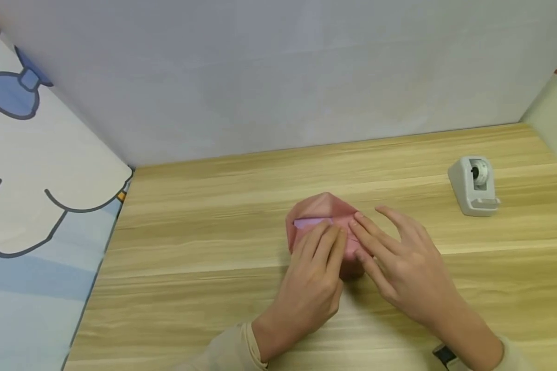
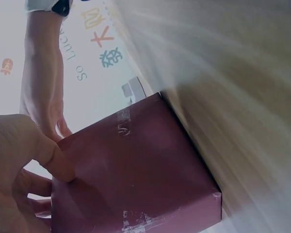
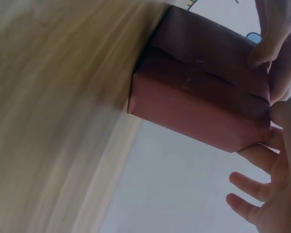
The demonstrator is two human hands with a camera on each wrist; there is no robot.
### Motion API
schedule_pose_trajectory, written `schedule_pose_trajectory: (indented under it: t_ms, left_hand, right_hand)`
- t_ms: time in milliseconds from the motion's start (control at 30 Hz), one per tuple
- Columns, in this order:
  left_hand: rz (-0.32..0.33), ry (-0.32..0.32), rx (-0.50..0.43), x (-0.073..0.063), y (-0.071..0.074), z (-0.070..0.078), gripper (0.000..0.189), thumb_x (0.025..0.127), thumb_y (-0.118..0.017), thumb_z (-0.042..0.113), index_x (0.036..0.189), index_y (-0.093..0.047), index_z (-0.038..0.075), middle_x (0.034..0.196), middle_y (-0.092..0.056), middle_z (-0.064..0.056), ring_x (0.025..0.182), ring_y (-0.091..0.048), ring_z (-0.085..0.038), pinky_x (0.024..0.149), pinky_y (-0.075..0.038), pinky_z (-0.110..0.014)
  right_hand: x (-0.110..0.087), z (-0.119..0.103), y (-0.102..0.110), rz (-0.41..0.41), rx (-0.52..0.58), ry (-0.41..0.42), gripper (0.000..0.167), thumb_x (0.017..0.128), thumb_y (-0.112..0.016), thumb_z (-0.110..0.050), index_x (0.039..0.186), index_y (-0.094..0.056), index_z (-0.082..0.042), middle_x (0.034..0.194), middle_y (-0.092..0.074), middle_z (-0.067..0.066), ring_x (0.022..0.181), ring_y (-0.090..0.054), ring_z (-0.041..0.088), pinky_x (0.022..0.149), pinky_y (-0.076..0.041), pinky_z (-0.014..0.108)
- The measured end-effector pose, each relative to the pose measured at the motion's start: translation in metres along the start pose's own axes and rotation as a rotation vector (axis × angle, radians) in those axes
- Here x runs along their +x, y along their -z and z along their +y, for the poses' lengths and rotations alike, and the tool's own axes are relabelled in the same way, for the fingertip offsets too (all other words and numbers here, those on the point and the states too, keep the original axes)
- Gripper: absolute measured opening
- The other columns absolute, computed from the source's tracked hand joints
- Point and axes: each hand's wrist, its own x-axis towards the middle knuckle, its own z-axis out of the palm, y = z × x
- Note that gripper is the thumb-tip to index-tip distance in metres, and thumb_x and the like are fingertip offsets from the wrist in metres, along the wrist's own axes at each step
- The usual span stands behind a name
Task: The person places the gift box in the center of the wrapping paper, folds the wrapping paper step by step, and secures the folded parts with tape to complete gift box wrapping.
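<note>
A box wrapped in pinkish-red paper (image 1: 325, 203) stands on the table, its upper end showing folded paper and a lilac patch (image 1: 306, 223). My left hand (image 1: 313, 281) grips its near top edge, fingers on the folded paper and thumb (image 2: 56, 162) against the near side. On the right of the top, my right hand (image 1: 406, 268) lays extended fingers along the paper, its thumb at the near right edge. Two pieces of clear tape (image 2: 136, 221) show on the wrapped side. Creased paper edges (image 3: 218, 77) cross another side.
A light grey tape dispenser (image 1: 473, 188) with a roll stands at the back right of the wood-grain table (image 1: 204, 216). Behind the table hangs a pale grey backdrop (image 1: 283, 77), and a cartoon-printed sheet (image 1: 42, 170) borders the left side. A dark watch (image 1: 443, 355) shows by the right sleeve.
</note>
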Motion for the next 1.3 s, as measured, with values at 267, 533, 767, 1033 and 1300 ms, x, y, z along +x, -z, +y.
schedule_pose_trajectory:
  t_ms: [267,533,767,1033,1300]
  left_hand:
    - [0.004,0.030,-0.081,-0.002,0.004,0.001,0.062,0.079,-0.065,0.006,0.139,-0.059,-0.007,0.137,-0.062,-0.019,0.139,-0.052,-0.036,0.123,-0.039,-0.044]
    - [0.431,-0.056,-0.219,-0.009,0.014,-0.016,0.028,0.092,-0.051,0.002,0.113,-0.066,-0.006,0.111,-0.067,-0.017,0.107,-0.063,-0.033,0.100,-0.049,-0.044]
    - [0.377,0.508,-0.620,-0.030,0.017,-0.020,0.056,0.092,-0.060,0.003,0.144,-0.040,-0.006,0.138,-0.047,-0.022,0.126,-0.044,-0.030,0.103,-0.040,-0.038]
    - [0.001,0.684,-0.754,-0.036,0.014,-0.005,0.074,0.107,-0.049,0.021,0.167,-0.008,0.005,0.175,-0.014,-0.011,0.163,-0.014,-0.031,0.130,-0.017,-0.058]
    - [-0.057,0.558,-0.674,-0.032,0.013,-0.001,0.073,0.108,-0.048,0.021,0.167,-0.008,0.006,0.176,-0.012,-0.011,0.164,-0.014,-0.029,0.133,-0.012,-0.042]
  right_hand:
    - [0.005,-0.005,0.005,-0.020,-0.102,0.093,0.061,0.112,-0.035,-0.048,0.134,-0.069,-0.002,0.132,-0.072,0.014,0.133,-0.056,0.042,0.107,-0.047,0.058]
    - [0.009,-0.009,0.004,0.069,-0.070,0.103,0.057,0.112,-0.042,-0.044,0.128,-0.072,0.002,0.124,-0.076,0.016,0.120,-0.064,0.039,0.099,-0.051,0.053]
    - [0.010,-0.008,0.003,0.084,-0.033,0.088,0.057,0.111,-0.044,-0.045,0.129,-0.071,0.002,0.125,-0.075,0.015,0.116,-0.066,0.037,0.099,-0.052,0.052]
    - [0.008,-0.006,0.005,0.002,-0.042,0.040,0.062,0.111,-0.039,-0.050,0.134,-0.069,-0.001,0.131,-0.073,0.013,0.120,-0.066,0.036,0.095,-0.055,0.052]
    - [0.008,-0.007,0.004,-0.003,-0.033,0.040,0.062,0.111,-0.039,-0.050,0.135,-0.069,-0.001,0.132,-0.073,0.013,0.120,-0.066,0.036,0.095,-0.056,0.051]
